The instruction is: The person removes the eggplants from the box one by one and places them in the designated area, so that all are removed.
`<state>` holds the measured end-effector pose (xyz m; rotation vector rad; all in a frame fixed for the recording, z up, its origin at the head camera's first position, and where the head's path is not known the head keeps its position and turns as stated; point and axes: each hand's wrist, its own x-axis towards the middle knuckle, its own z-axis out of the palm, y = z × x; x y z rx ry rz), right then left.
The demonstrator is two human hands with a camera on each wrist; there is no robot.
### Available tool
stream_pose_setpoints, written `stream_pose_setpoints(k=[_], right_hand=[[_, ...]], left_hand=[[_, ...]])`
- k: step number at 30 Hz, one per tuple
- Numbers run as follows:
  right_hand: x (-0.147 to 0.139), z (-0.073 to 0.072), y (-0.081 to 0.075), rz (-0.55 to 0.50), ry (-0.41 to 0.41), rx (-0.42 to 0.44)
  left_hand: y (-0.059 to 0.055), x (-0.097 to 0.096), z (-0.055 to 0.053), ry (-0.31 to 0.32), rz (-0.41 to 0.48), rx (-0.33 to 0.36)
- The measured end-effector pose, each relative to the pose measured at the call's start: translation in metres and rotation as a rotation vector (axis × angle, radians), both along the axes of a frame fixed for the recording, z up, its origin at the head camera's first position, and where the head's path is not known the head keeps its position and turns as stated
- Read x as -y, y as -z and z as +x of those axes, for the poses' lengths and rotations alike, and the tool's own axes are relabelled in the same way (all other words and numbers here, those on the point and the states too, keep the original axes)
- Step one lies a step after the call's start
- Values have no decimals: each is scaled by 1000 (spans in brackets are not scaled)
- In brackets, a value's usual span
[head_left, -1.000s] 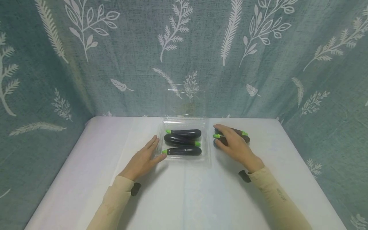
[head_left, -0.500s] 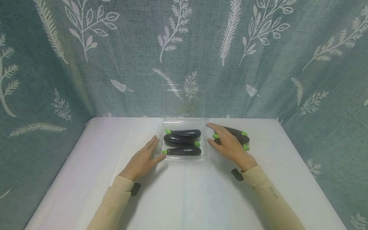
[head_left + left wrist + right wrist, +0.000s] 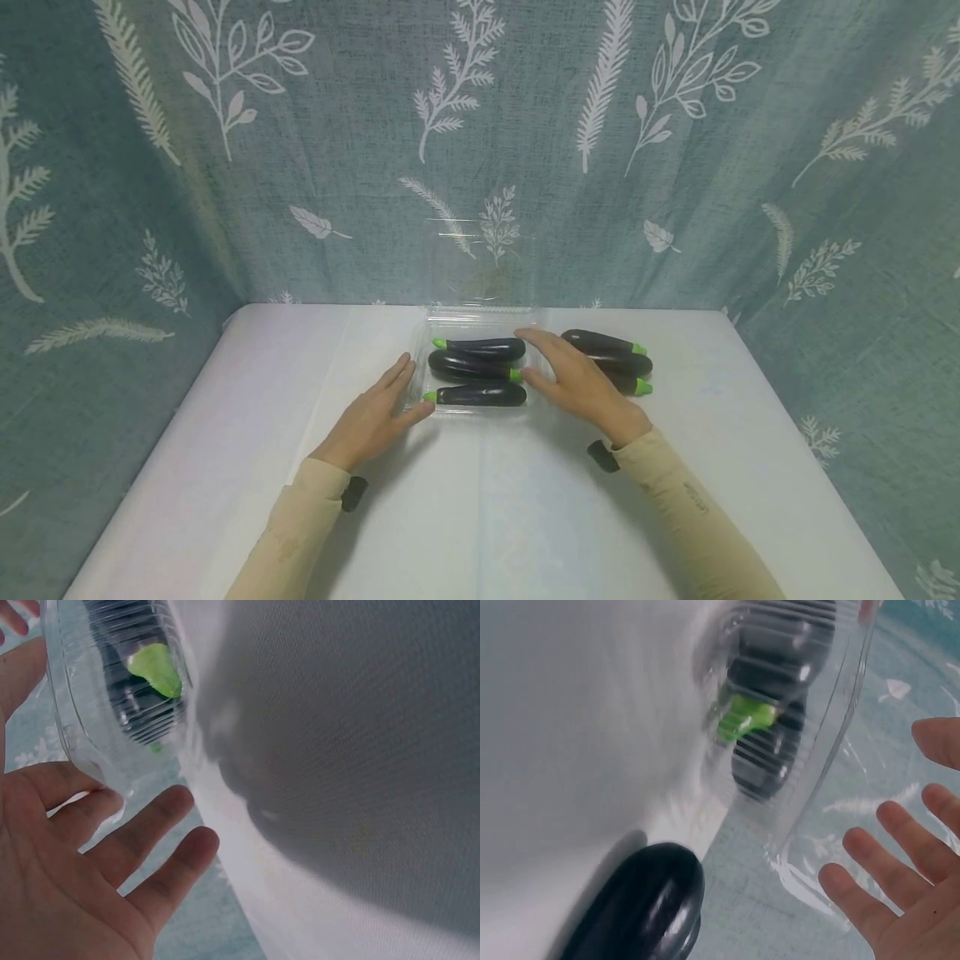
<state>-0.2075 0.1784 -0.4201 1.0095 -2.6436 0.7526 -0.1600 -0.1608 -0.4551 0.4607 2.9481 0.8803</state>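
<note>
A clear plastic container [image 3: 480,317] holds three dark eggplants with green stems: a back one [image 3: 487,348], a middle one [image 3: 468,367] and a front one [image 3: 480,395]. At its left wall my left hand [image 3: 367,427] rests with fingers spread; in the left wrist view, fingers [image 3: 82,814] touch the container corner. Over the container's right edge reaches my right hand [image 3: 581,385], fingers straight and apart, nothing between them. In the right wrist view that hand [image 3: 922,885] stands above the container's rim. Right of the container lie three more eggplants [image 3: 600,340], partly hidden by the right hand.
The container's transparent lid [image 3: 480,262] stands raised behind it, near the patterned green curtain [image 3: 337,167]. A white cloth [image 3: 495,517] covers the table. Curtain walls also stand on the left and right.
My right hand has moved left from the loose eggplants to over the container's right edge, empty. The loose eggplants lie where they were. My left hand has stayed in place.
</note>
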Motion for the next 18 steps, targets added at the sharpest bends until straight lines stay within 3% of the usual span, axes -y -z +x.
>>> stream_pose_setpoints(k=[8,18], right_hand=[[14,1,2,16,-24,107],[26,-1,13,11,-91,108]], left_hand=[[1,0,-1,2,2,-4],[0,0,0,0,4,-2]])
